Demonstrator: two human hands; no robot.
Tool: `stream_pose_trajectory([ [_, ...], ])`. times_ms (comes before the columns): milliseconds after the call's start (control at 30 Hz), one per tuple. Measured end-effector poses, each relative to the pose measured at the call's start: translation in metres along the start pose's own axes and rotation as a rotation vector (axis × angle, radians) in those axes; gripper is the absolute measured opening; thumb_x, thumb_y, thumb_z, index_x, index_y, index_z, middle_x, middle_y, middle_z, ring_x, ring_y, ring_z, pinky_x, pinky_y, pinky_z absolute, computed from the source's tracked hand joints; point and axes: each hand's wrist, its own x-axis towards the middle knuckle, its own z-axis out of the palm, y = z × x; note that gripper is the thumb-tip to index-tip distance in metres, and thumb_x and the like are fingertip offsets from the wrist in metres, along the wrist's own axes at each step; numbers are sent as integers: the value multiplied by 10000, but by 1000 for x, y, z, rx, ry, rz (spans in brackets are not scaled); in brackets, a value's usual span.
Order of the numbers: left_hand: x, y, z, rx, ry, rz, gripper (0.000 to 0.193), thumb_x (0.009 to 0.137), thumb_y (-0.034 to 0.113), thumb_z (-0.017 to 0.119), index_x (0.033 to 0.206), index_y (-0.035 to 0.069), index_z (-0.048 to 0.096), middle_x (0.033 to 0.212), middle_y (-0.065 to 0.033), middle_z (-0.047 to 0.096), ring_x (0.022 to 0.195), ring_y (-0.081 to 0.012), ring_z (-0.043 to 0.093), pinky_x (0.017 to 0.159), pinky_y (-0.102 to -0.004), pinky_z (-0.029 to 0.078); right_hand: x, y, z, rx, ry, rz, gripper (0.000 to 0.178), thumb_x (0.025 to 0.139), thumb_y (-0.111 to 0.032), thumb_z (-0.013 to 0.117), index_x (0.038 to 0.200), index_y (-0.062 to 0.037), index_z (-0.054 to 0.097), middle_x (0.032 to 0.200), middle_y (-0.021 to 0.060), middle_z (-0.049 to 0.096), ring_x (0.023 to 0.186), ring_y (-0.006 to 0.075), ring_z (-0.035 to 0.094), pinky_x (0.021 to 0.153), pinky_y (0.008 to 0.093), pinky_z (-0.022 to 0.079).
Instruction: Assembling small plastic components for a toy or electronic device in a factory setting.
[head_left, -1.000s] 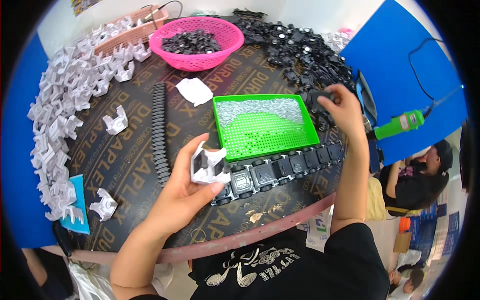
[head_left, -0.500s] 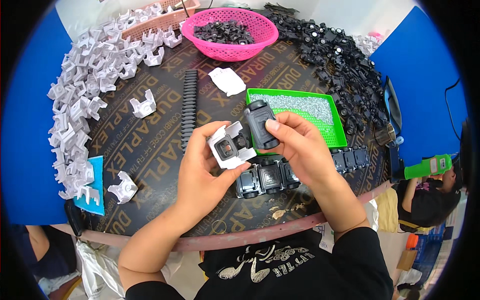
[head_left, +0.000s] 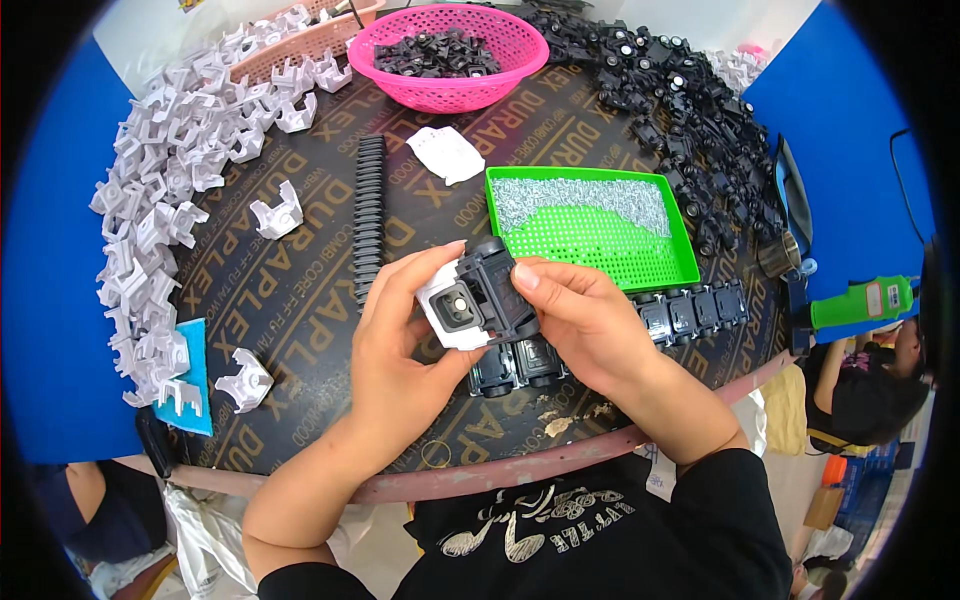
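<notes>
My left hand (head_left: 395, 360) is closed around a white plastic housing (head_left: 473, 338) with a square black insert (head_left: 458, 306) in its face. From the other side, my right hand (head_left: 580, 315) grips a black wheeled base (head_left: 503, 290), thumb flat on its panel. The base touches the housing's right side; whether the two are locked together cannot be seen. Just beneath my hands runs a row of similar black wheeled parts (head_left: 690, 312), partly covered by my right hand. A green tray (head_left: 570, 245) of small silvery pieces, probably screws, lies beyond.
White housings (head_left: 165, 230) are heaped along the left. A pink basket (head_left: 450, 95) of black parts stands at the back, and black wheeled parts (head_left: 690, 130) pile up at right. A stack of black strips (head_left: 369, 220), white paper (head_left: 446, 155) and a green-handled tool (head_left: 860, 303) are around.
The black base, held above and apart from the housing before, has come down and left against it. My right hand moved with it, and the housing has tilted slightly.
</notes>
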Motion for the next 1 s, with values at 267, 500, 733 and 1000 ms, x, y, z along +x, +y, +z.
stream_pose_trajectory([
  [267, 2, 6, -2, 71, -18, 51, 749, 681, -131, 739, 1351, 10, 437, 1245, -77, 440, 1190, -204, 521, 995, -325, 477, 0, 3, 2, -15, 56, -66, 265, 948, -213, 613, 1080, 12, 660, 965, 17, 643, 864, 88, 576, 784, 245, 459],
  [500, 4, 8, -5, 12, -76, 28, 768, 680, -120, 754, 1365, 6, 430, 1255, -74, 445, 1196, -200, 516, 997, -324, 476, 0, -6, -2, 20, -8, 33, 261, 954, -215, 603, 1072, 12, 652, 964, 43, 666, 868, 100, 605, 798, 253, 482],
  [733, 3, 10, -4, -2, -80, 9, 795, 685, -105, 765, 1388, 7, 409, 1273, -84, 449, 1195, -205, 521, 1002, -328, 475, -1, 2, -2, -26, 17, -22, 258, 957, -220, 596, 1070, 5, 654, 974, 46, 671, 868, 102, 619, 795, 260, 495],
  [1000, 2, 8, -1, 81, -68, 48, 823, 667, -106, 778, 1392, 0, 404, 1256, -94, 453, 1186, -212, 526, 992, -331, 493, -5, -2, 4, 124, 34, 44, 255, 953, -210, 606, 1072, 12, 646, 979, 47, 664, 890, 100, 611, 818, 253, 486],
])
